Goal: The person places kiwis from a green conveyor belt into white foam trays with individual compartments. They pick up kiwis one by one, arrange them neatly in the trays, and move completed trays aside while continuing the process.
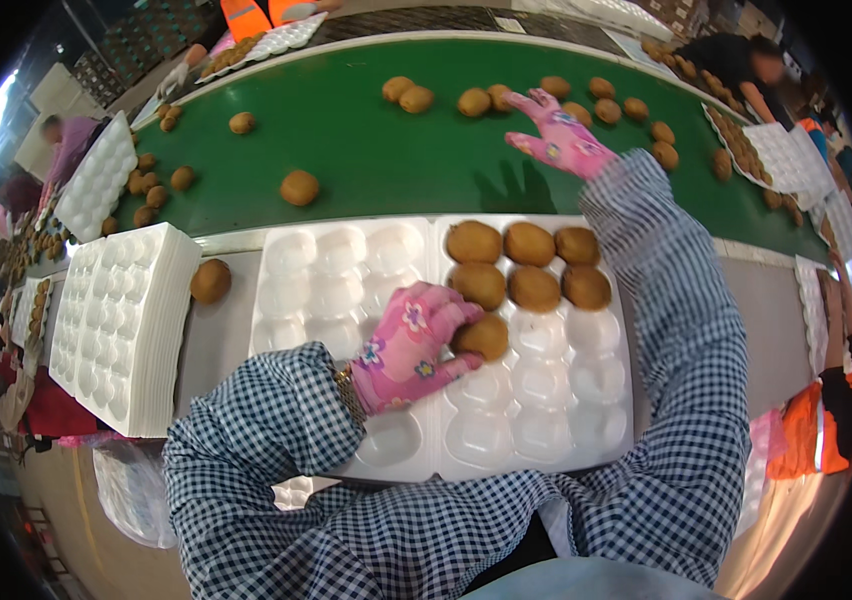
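Note:
My left hand [418, 345], in a pink flowered glove, grips a kiwifruit [483, 337] in a cup of the white molded foam tray [396, 435]. Behind that fruit, two rows of kiwifruits [531, 244] fill the far cups of the tray's right half. The cups that show in the left half hold no fruit. My right hand [561, 139], gloved alike, reaches over the green conveyor belt [366, 165] with its fingers spread. Its fingertips are beside a kiwifruit [500, 97]; whether they touch it, I cannot tell.
A tall stack of white foam trays [122, 330] stands at the left, beside a loose kiwifruit [211, 281]. More kiwifruits [300, 187] lie scattered on the belt. Several co-workers are around it, one in a purple top [69, 154] at far left, one in dark clothing [726, 64] at upper right.

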{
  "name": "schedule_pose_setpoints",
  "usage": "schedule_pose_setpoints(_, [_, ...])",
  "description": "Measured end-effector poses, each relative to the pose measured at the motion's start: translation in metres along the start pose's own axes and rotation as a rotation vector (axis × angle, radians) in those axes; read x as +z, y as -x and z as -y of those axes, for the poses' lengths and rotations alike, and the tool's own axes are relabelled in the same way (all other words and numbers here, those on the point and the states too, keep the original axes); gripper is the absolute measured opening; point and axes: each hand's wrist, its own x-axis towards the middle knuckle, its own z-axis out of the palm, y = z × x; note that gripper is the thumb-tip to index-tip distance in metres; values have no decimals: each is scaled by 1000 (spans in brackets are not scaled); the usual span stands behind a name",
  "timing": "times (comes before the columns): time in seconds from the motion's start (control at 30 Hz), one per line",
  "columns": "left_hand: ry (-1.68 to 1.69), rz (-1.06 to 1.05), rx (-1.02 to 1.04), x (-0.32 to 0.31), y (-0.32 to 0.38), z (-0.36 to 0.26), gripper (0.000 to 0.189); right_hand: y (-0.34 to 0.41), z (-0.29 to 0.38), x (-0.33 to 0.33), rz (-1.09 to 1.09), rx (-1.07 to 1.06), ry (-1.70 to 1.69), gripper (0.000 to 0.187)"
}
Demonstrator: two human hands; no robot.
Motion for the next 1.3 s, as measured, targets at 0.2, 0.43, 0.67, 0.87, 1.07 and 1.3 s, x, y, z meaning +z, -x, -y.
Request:
schedule_pose_setpoints(0.2, [29,-21,-14,0,2,-1,56,-126,-10,49,244,80,520,68])
schedule_pose_setpoints(0.43, [48,-194,-73,-58,-18,62,49,-57,0,22,31,-5,-308,55])
schedule_pose_setpoints(0.67, [-355,97,-294,-86,-59,221,61,160,65,-40,299,-91,-1209,62])
schedule_pose_setpoints(0.87, [-145,-106,-268,-74,-69,157,60,221,96,-5,58,-392,-390,48])
schedule_pose_setpoints(1.07, [28,29,154,-55,2,-2,56,184,67,-13,55,-551,-395,44])
schedule_pose_setpoints(1.3, [-64,62,103,-4,30,-26,60,-25,-35,44,-91,-5,-111,72])
